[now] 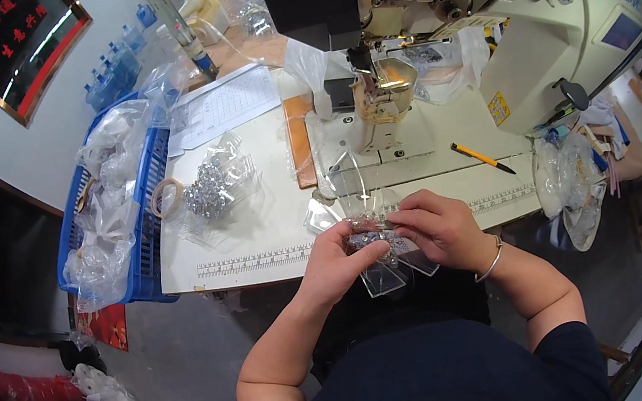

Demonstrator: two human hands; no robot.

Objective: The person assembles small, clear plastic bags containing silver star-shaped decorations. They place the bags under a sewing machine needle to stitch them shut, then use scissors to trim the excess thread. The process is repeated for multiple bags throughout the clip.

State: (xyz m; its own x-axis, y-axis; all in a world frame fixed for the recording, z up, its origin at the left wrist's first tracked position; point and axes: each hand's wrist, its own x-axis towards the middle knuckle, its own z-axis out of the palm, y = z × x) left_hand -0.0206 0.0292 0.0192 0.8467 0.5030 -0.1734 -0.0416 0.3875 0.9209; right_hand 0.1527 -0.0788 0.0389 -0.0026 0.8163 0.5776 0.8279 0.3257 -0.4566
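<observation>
below the centre of the frame, at the front edge of the table [282, 220], the piece [391, 259] sits between two hands: clear, shiny plastic, glittery and silvery in the middle, with flat, pale-edged flaps [383, 280] below. the left hand [331, 260] pinches it between thumb and fingers; the right hand [440, 227] pinches its upper right part with the fingertips. at the left, the blue basket [140, 260] is heaped with crumpled clear plastic [106, 228]. left of centre, a clear bag [242, 192] bears silvery gems [207, 192].
</observation>
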